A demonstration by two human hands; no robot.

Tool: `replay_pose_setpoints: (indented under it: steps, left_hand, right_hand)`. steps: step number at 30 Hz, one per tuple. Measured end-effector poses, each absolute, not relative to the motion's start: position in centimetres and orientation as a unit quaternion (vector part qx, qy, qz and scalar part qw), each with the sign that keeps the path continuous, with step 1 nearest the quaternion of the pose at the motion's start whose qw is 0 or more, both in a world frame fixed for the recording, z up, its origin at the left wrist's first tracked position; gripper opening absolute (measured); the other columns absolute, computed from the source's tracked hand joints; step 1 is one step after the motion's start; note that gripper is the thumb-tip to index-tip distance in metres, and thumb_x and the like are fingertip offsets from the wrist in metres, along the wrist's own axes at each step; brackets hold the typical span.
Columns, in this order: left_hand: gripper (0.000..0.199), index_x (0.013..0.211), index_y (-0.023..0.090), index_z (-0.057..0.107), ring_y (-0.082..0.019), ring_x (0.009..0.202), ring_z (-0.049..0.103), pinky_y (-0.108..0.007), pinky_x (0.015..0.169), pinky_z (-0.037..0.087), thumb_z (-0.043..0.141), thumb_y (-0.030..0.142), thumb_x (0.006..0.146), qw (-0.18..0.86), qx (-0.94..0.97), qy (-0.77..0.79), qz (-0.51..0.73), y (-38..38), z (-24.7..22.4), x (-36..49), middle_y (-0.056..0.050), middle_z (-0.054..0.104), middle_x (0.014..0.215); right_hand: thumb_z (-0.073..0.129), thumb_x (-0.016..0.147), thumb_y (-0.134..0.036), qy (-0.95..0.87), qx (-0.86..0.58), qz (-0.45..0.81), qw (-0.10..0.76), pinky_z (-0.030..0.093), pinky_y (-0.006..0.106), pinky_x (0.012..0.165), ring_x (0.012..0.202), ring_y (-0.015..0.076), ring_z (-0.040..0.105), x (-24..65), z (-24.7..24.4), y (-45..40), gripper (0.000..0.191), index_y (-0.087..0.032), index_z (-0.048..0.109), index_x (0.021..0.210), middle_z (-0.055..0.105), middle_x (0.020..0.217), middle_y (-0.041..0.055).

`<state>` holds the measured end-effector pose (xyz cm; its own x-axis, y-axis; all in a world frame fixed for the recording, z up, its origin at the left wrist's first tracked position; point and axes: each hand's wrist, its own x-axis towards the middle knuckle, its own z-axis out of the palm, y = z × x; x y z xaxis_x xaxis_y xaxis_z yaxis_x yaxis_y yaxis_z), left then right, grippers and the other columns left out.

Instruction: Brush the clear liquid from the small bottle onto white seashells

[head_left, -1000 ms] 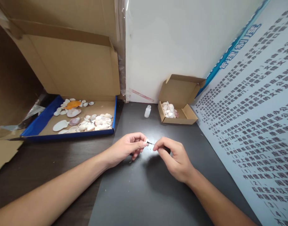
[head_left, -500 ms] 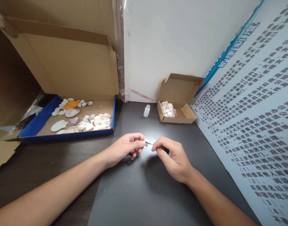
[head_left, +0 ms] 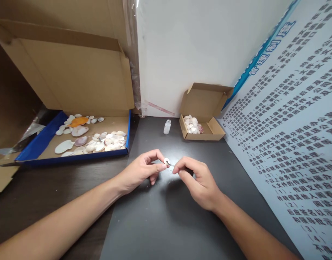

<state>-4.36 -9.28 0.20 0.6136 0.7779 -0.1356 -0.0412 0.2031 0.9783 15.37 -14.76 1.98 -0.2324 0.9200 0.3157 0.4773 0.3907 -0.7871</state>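
My left hand (head_left: 152, 167) pinches a small white shell (head_left: 166, 160) between thumb and index finger, above the dark mat. Close by on its right, my right hand (head_left: 195, 177) is closed on a thin brush (head_left: 171, 165) with a dark tip and a pale stem. The brush tip touches or lies right over the shell. Something black, likely the brush's handle, shows partly inside the right hand's curled fingers. Beyond both hands stands a small clear bottle (head_left: 167, 127) with whitish contents and no cap on it.
At left, an open blue-edged cardboard box (head_left: 73, 156) holds many shells and an orange piece (head_left: 78, 121). A smaller open cardboard box (head_left: 204, 137) with white shells stands at the back right. A printed board (head_left: 285, 119) rises on the right.
The shell has been tilted so more of its white face shows, and the brush's dark tip now lies over it. My hands have otherwise barely moved; the view has shifted slightly.
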Motion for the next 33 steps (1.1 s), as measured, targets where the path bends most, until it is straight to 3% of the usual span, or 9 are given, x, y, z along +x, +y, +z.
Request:
replay_pose_setpoints:
  steps: [4, 11, 33]
  left_hand:
    - [0.025, 0.085, 0.018, 0.059, -0.003, 0.049, 0.045, -0.019, 0.046, 0.04, 0.073, 0.038, 0.08, 0.691, 0.569, 0.331, 0.297, -9.26, 0.15, -4.43, 0.004, 0.053, 0.077]
    - [0.025, 0.085, 0.019, 0.057, -0.005, 0.048, 0.045, -0.019, 0.048, 0.038, 0.072, 0.038, 0.081, 0.7, 0.573, 0.329, 0.272, -9.25, 0.15, -4.45, 0.007, 0.048, 0.064]
    - [0.021, 0.086, 0.02, 0.053, -0.007, 0.049, 0.041, -0.019, 0.05, 0.033, 0.066, 0.036, 0.084, 0.687, 0.591, 0.343, 0.246, -9.36, 0.62, -4.44, 0.008, 0.044, 0.058]
  right_hand:
    - [0.045, 0.086, -0.009, -0.716, -0.506, 0.265, 0.402, 0.036, 0.023, 0.062, 0.066, 0.012, 0.05, 15.36, 2.01, -14.64, 0.019, -0.019, 0.06, 0.081, 0.059, 0.073, -0.002]
    - [0.045, 0.086, -0.013, -0.7, -0.515, 0.303, 0.39, 0.035, 0.023, 0.057, 0.059, 0.012, 0.045, 15.39, 1.95, -14.46, 0.016, -0.02, 0.059, 0.084, 0.05, 0.064, -0.0043]
    - [0.045, 0.082, -0.008, -0.742, -0.503, 0.269, 0.352, 0.034, 0.025, 0.061, 0.063, 0.0132, 0.048, 15.58, 2.36, -14.49, 0.018, -0.019, 0.059, 0.08, 0.054, 0.068, -0.0023]
